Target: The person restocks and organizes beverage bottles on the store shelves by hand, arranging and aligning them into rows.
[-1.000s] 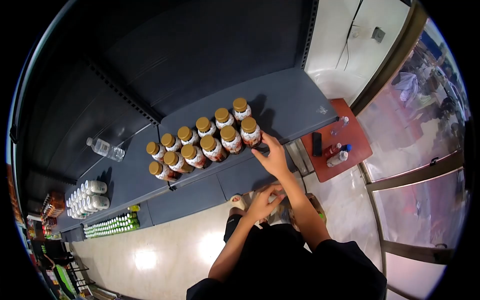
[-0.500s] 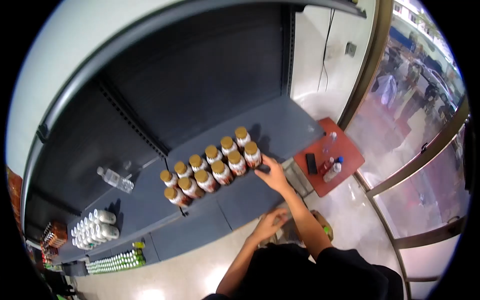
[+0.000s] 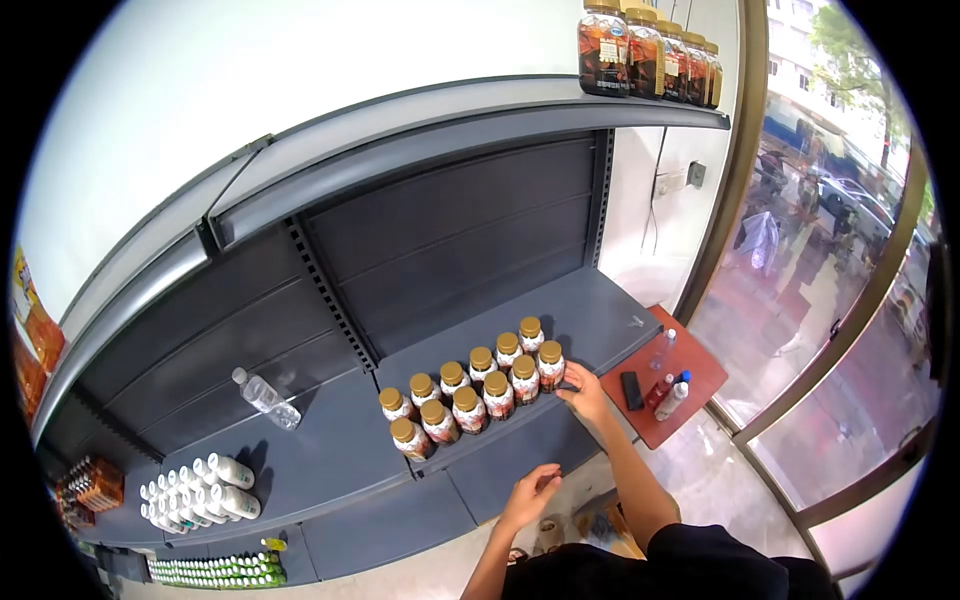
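Two rows of brown-and-white bottles with gold caps [image 3: 497, 393] stand upright on the grey shelf. My right hand [image 3: 587, 390] is at the right end of the front row, its fingertips beside the end bottle [image 3: 551, 366]. Its thumb and fingers are apart and not wrapped round that bottle; whether they touch it I cannot tell. Lower down, in front of the shelf edge, my left hand [image 3: 532, 497] hangs with slightly curled, parted fingers and holds nothing.
Larger dark bottles [image 3: 645, 55] stand on the upper shelf [image 3: 440, 130]. Leftward are a clear bottle [image 3: 266, 399], white bottles [image 3: 232, 472] and low green bottles [image 3: 220, 572]. A reddish-brown stool [image 3: 690, 350] bears a black object [image 3: 631, 390] and small bottles. Glass doors are at right.
My view has tilted up, bringing the upper shelf and its bottles into sight. My right hand stays by the end bottle. My left hand is now farther from my right forearm.
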`<state>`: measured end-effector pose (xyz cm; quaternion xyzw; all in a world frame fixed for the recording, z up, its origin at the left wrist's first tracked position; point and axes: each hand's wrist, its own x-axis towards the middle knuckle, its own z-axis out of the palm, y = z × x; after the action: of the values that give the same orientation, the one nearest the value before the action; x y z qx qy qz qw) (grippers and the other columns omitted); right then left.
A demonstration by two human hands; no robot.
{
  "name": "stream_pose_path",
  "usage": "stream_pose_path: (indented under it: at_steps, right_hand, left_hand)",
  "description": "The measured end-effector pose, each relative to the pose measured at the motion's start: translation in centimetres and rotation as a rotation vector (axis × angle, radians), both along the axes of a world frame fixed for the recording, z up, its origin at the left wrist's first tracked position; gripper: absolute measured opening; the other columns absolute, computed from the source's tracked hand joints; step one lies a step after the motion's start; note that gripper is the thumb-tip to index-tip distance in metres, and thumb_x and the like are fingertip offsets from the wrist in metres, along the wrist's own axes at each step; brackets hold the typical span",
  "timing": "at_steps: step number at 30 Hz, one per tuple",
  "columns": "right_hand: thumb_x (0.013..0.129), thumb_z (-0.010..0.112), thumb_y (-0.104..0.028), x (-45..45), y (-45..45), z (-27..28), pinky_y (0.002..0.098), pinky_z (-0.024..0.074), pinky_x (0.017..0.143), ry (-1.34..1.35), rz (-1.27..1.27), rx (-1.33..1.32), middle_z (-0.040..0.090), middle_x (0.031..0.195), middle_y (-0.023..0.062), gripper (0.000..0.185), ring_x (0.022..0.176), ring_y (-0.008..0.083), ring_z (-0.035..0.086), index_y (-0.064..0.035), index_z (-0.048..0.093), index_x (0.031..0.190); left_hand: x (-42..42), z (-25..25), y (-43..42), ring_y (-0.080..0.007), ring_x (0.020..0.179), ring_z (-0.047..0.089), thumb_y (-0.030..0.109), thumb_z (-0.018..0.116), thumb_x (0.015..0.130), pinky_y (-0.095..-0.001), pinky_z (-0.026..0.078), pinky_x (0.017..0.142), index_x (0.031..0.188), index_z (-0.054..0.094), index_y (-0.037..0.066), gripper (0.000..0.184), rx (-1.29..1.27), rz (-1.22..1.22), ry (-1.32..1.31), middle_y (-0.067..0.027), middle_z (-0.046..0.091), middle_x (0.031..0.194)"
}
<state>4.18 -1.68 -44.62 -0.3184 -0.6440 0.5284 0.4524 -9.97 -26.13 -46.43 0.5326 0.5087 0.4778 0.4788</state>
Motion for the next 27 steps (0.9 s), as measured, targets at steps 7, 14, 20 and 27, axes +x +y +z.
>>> stream_pose_path:
  at_steps: [7,14,20,27]
  right_hand:
    - [0.079,0.069,0.014,0.3,0.8,-1.2,0.0404,0.0390,0.119,0.006,0.019,0.029,0.061,0.143,0.0124,0.076,0.138,0.0232,0.054,0.0004,0.047,0.150]
    - [0.079,0.050,0.018,0.1,0.5,-0.8,0.0373,0.0420,0.116,0.039,-0.060,0.006,0.064,0.140,0.0141,0.067,0.137,0.0232,0.057,0.0021,0.052,0.144]
    - [0.087,0.052,0.016,-0.1,0.7,-1.5,0.0346,0.0444,0.113,0.095,-0.070,-0.018,0.065,0.138,0.0126,0.057,0.133,0.0211,0.059,0.0016,0.054,0.142]
    - [0.095,0.059,0.011,0.7,0.0,-0.1,0.0299,0.0491,0.104,0.199,-0.126,-0.067,0.070,0.129,0.0110,0.044,0.120,0.0172,0.064,0.0002,0.059,0.138]
  left_hand:
    - [-2.4,-1.0,-2.1,-0.0180,0.107,0.070,0.021,0.069,0.103,-0.0319,0.055,0.092,0.130,0.065,0.000,0.034,0.027,0.157,-0.138,-0.0128,0.075,0.118]
    - [-3.6,-1.0,-4.5,-0.0170,0.104,0.071,0.017,0.069,0.103,-0.0314,0.055,0.091,0.130,0.065,0.000,0.032,-0.014,0.244,-0.175,-0.0126,0.075,0.116]
    - [-2.4,0.2,-3.3,-0.0175,0.103,0.071,0.016,0.068,0.103,-0.0325,0.056,0.091,0.129,0.065,-0.001,0.031,0.003,0.256,-0.146,-0.0127,0.075,0.116]
    - [0.7,8.2,0.6,-0.0158,0.104,0.069,0.009,0.066,0.103,-0.0329,0.053,0.096,0.129,0.063,-0.002,0.029,0.124,0.099,0.007,-0.0114,0.074,0.117]
